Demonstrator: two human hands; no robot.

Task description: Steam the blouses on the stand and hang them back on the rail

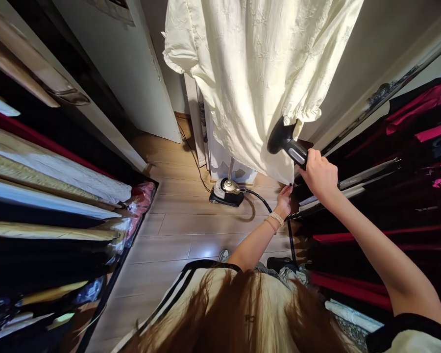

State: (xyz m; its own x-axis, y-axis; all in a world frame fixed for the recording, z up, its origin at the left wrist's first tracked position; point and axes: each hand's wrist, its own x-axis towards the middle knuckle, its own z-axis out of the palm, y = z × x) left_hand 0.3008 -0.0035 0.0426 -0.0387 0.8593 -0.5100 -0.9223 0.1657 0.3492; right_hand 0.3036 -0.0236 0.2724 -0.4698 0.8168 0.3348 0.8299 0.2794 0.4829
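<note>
A cream blouse (242,73) with gathered cuffs hangs in front of me. My right hand (320,174) is wrapped round the handle of a black garment steamer (279,138), whose head rests at the blouse's lower right side, just under the ruffled cuff. Part of that head is hidden by the cuff. Below it, my left hand (284,200) pinches the lower right corner of the hem. A dark ribbed hose (259,196) runs from the steamer base (226,192) on the floor toward my left wrist, where a watch and a bracelet sit.
Hanging clothes (51,181) line the left side, some in plastic covers. Dark and red garments (375,235) hang close on the right. A pole (231,169) rises from the base. Behind it a cord (191,152) crosses the wooden floor (176,220) near a white door (128,68).
</note>
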